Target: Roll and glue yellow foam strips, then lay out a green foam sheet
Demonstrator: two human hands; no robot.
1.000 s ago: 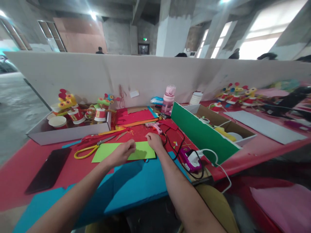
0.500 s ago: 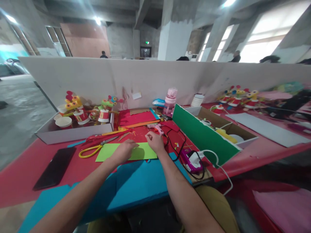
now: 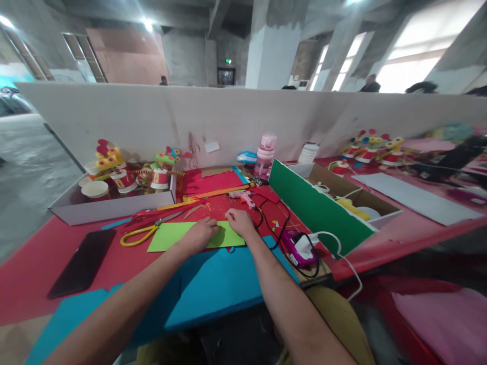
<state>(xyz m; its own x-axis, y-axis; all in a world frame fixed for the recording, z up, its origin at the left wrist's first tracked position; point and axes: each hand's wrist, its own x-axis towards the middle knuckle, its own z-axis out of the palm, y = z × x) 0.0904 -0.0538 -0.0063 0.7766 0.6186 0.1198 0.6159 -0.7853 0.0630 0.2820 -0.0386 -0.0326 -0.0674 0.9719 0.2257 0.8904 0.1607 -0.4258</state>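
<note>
A light green paper strip lies flat across the red table cover and the edge of the blue sheets. My left hand rests on the strip with its fingers curled together; whatever is under the fingertips is hidden. Close to its right, my right hand is over the strip's upper right part, thumb and fingers pinched, and anything between them is too small to make out. Yellow-handled scissors lie at the strip's left end. Just beyond my right hand is a pink glue gun.
A black phone lies at left. A white box holds paper cups and toy figures. At right stand a green-sided box and a purple power strip with cables. A pink bottle is by the partition.
My left hand has moved right and down onto the green strip, closer to my right hand. The whole view has shifted slightly.
</note>
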